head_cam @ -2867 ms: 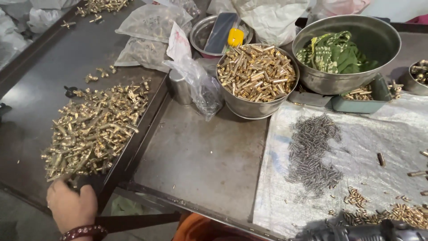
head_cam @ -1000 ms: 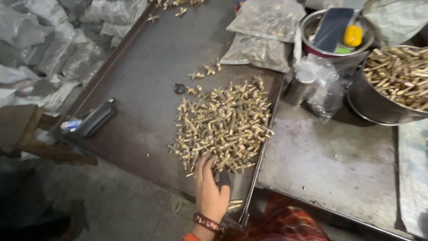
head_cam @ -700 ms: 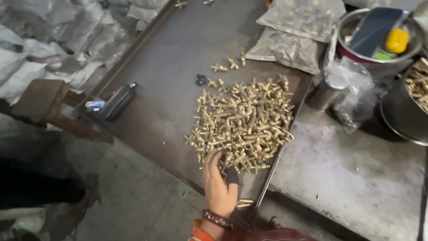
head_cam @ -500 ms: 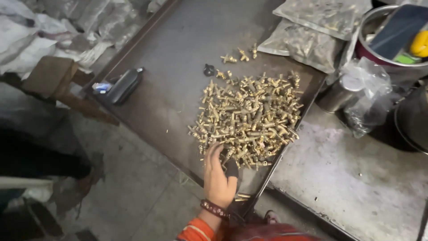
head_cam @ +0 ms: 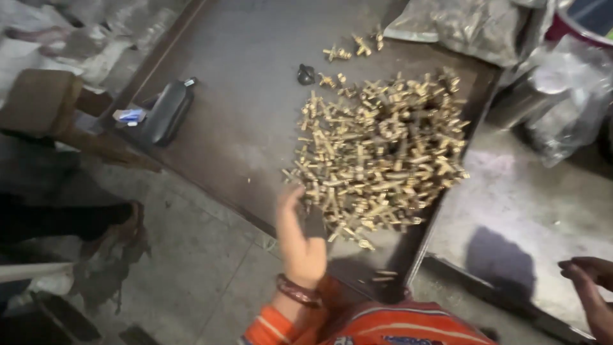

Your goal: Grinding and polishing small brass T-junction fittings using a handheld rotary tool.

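Left hand [head_cam: 300,239] fingers [head_cam: 288,195] spread loosely at near edge of brass fittings pile [head_cam: 380,153]; small, hard, dense, slippery, likely best scooped by handful; right hand [head_cam: 590,294] empty, half-curled.

Dark metal tray [head_cam: 249,108] with raised rim: heap of brass fittings [head_cam: 380,153] at right, a few strays and a small black piece [head_cam: 306,75] beyond, black case [head_cam: 167,112] at left edge, plastic bags [head_cam: 460,25] far right.

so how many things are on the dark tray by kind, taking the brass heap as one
heap of brass cross-shaped fittings: 1
small cluster of loose brass fittings apart from the heap: 1
long black case: 1
small black rounded piece: 1
clear plastic bag of small parts: 1
total: 5
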